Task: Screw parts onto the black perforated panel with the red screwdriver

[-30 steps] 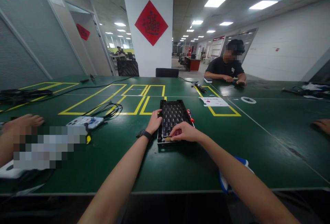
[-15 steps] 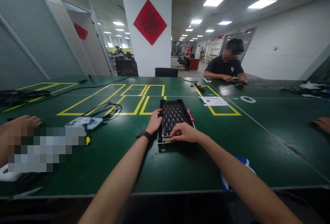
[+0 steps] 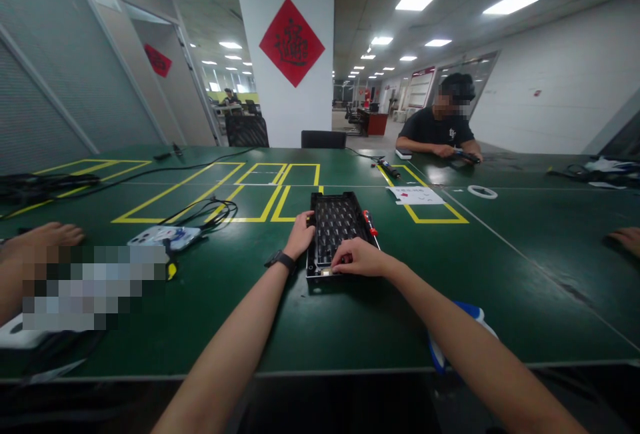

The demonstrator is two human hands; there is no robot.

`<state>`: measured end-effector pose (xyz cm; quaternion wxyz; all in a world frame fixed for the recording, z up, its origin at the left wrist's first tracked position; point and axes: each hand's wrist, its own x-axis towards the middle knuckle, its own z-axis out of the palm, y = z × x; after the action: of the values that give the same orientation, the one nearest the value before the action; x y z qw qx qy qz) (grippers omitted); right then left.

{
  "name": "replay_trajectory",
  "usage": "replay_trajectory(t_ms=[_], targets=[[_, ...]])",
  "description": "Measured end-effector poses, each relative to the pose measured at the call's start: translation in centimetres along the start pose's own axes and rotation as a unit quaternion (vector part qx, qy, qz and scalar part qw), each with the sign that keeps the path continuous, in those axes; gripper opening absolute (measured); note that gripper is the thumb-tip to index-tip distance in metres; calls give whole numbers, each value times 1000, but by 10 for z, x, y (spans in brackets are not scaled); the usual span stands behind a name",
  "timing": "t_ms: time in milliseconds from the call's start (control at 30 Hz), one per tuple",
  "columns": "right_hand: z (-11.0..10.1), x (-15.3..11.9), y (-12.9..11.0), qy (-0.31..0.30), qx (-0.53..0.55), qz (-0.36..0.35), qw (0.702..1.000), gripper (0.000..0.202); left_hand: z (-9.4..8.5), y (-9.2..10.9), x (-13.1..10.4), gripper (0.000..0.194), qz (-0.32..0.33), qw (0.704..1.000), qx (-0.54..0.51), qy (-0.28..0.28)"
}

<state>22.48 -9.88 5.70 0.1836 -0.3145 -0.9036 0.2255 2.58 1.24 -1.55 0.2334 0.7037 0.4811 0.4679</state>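
A black rectangular case (image 3: pixel 336 221) with a patterned, dark interior lies on the green table (image 3: pixel 225 327) in front of me. My left hand (image 3: pixel 301 234) is wrapped on its left side edge, a dark band round the wrist. Over the near end of the case, my right hand (image 3: pixel 357 257) has thumb and fingertips pinched together at a small, pale metallic part (image 3: pixel 327 273); whatever lies between the fingertips is too small to make out. Against the right side of the case rests a red-handled screwdriver (image 3: pixel 370 222).
At left are a white phone-like device (image 3: pixel 165 237), black cables (image 3: pixel 220 211) and another person's hand (image 3: pixel 55 237). A paper sheet (image 3: pixel 417 195) and white ring (image 3: pixel 483 192) lie beyond the case. A person (image 3: pixel 440 124) sits across; a blue-white object (image 3: pixel 470 314) lies under my right forearm.
My hands and the case keep nearly the same place. The small part under my right fingertips looks brighter. The person across has shifted the dark object in their hands slightly.
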Motion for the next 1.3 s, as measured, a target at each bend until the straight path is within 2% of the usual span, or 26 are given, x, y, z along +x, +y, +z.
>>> replay_trajectory(t_ms=[1300], targets=[[0,1,-2,3,5,2,1000,22,-3,5,-1,48,7,1000,18,-1]])
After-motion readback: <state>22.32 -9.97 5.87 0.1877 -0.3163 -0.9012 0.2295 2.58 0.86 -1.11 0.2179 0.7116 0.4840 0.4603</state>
